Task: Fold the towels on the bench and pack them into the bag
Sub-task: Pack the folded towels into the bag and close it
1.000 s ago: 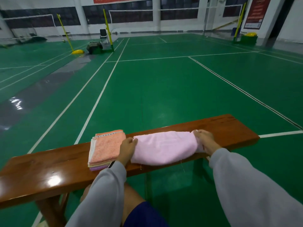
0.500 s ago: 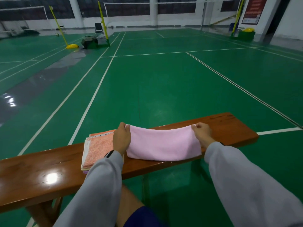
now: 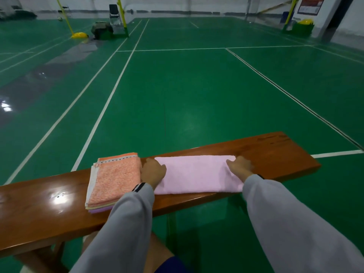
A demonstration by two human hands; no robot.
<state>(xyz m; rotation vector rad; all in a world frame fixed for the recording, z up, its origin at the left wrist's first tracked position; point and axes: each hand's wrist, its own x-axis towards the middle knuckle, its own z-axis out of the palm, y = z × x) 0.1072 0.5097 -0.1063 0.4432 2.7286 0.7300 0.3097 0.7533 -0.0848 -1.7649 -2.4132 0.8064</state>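
Note:
A pink towel (image 3: 197, 174) lies folded in a long strip across the wooden bench (image 3: 275, 154). My left hand (image 3: 153, 171) lies on its left end with fingers curled at the far left corner. At the far right corner my right hand (image 3: 239, 166) holds the towel the same way. Just left of my left hand sits a stack of folded towels (image 3: 114, 180) with an orange one on top. No bag is in view.
The bench runs from the lower left to the right, with a bare shiny stretch (image 3: 39, 203) left of the stack. Beyond it spreads a green court floor with white lines. A chair (image 3: 115, 14) and yellow net posts stand far off.
Both hands carried the towel's near edge up and over to the far edge and laid it down. The pink towel now lies flat and folded.

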